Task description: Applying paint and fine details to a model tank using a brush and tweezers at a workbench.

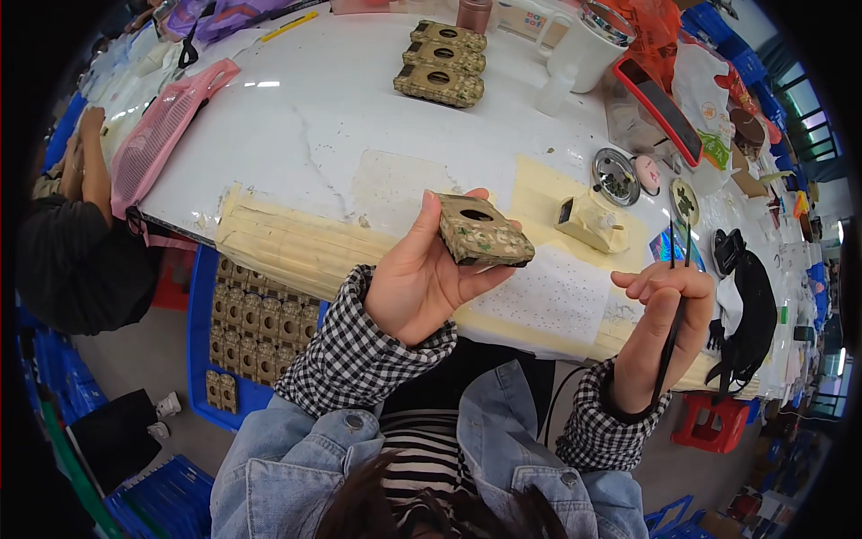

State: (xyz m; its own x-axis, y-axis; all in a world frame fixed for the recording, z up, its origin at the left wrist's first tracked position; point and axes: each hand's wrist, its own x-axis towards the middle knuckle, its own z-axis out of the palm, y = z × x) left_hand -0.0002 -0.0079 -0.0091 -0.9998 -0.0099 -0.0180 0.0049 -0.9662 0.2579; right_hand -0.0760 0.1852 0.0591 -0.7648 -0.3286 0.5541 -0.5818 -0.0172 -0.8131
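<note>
My left hand [417, 274] holds up a small tan model tank hull [482, 232] with green camouflage patches and a round hole in its top, above the near edge of the white table [305, 135]. My right hand [663, 319] grips a thin dark paintbrush [675, 292] upright, to the right of the hull and apart from it. A round metal dish with green paint [616, 176] and a second small paint dish [684, 201] lie on the table beyond the brush. Three more painted hulls [440, 65] sit in a row at the far side.
A blue crate of unpainted tan hulls [244, 328] stands on the floor at my left. A pink mesh bag [166, 135] lies on the table's left end, beside another person's arm [90, 166]. A white jug [588, 45], a red-edged tablet [660, 106] and a small cream box [588, 223] are at right.
</note>
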